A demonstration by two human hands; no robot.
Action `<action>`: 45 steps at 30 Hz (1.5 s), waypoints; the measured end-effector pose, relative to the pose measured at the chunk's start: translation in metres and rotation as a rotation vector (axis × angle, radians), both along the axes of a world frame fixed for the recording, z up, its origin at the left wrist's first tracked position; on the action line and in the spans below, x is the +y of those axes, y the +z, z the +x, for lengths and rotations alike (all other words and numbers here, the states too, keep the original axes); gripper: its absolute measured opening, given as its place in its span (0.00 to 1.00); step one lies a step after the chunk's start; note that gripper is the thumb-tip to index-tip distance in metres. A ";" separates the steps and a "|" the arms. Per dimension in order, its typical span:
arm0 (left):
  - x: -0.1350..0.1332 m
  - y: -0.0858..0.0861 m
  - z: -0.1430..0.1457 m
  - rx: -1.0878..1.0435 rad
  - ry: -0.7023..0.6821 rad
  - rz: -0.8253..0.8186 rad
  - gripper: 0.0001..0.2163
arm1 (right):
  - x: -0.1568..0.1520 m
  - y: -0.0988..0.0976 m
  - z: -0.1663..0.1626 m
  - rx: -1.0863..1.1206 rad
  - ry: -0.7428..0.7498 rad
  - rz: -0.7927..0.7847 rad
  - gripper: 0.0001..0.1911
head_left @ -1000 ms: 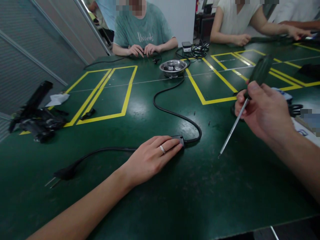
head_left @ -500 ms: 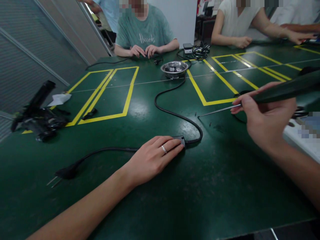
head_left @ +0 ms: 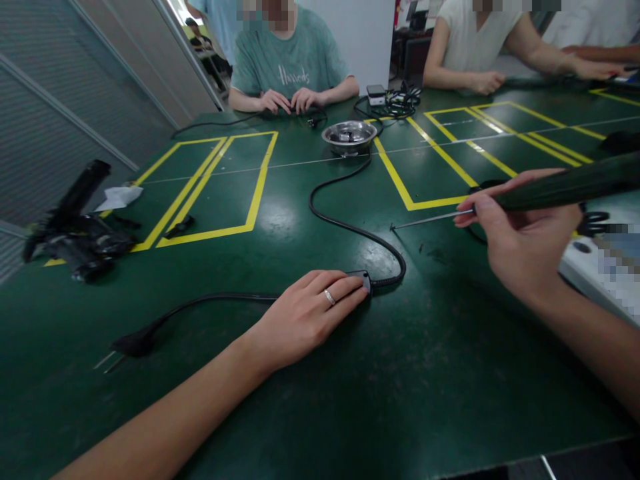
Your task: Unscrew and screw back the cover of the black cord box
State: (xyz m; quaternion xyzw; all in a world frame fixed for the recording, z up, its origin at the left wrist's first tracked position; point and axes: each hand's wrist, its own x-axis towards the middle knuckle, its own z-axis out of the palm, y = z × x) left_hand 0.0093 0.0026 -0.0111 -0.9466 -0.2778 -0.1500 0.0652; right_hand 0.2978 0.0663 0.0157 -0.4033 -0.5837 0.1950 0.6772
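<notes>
My left hand [head_left: 305, 317] lies flat on the green table [head_left: 350, 387], fingers stretched over a small black inline switch [head_left: 361, 278] on a black power cord [head_left: 350, 230]. The cord ends in a two-pin plug [head_left: 127, 347] at the lower left. My right hand [head_left: 525, 240] is closed round the dark handle of a long screwdriver [head_left: 550, 190]. It holds the tool nearly level, and the thin metal shaft [head_left: 425, 220] points left above the table.
A steel bowl [head_left: 349, 136] stands mid-table by the cord's far end. Black parts [head_left: 75, 233] and white paper lie at the left edge. A white device [head_left: 595, 267] sits right. Yellow tape boxes mark the top. Other people sit across, hands on the table.
My right hand swung the screwdriver from pointing down at the table to nearly level, tip pointing left, then eased it slightly further left. My left hand stayed on the switch.
</notes>
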 end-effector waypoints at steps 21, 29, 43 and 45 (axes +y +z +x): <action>0.004 -0.001 0.002 0.008 0.054 -0.044 0.18 | -0.006 0.014 -0.006 0.372 0.235 -0.163 0.06; 0.004 -0.001 0.001 -0.006 0.047 -0.040 0.18 | -0.009 0.014 -0.006 0.385 0.253 -0.170 0.05; 0.004 -0.002 0.002 -0.011 0.054 -0.032 0.17 | -0.008 0.012 -0.006 0.404 0.251 -0.193 0.07; 0.005 -0.002 0.002 -0.022 0.061 -0.031 0.17 | -0.008 0.012 -0.006 0.397 0.252 -0.195 0.06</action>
